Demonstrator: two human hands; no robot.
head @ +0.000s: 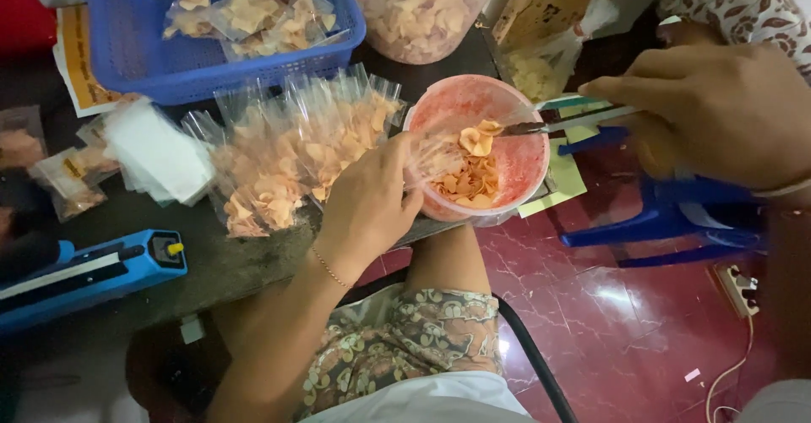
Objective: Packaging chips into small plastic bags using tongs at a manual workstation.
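My left hand (369, 203) holds a clear plastic bag (435, 157) open at the rim of a pink round tub (528, 165) that has orange chips in it. My right hand (718, 110) grips metal tongs (557, 124) whose tips hold a chip (478, 138) over the tub, just at the bag's mouth. The tub stands at the edge of a dark table (211, 262), above my knee.
Several filled clear chip bags (287, 161) lie left of the tub. A blue basket (152, 51) with more bags stands behind them. A blue heat sealer (84, 271) is at the left. A big bag of chips (418, 9) sits at the back, a blue plastic stool (667, 216) on the red floor.
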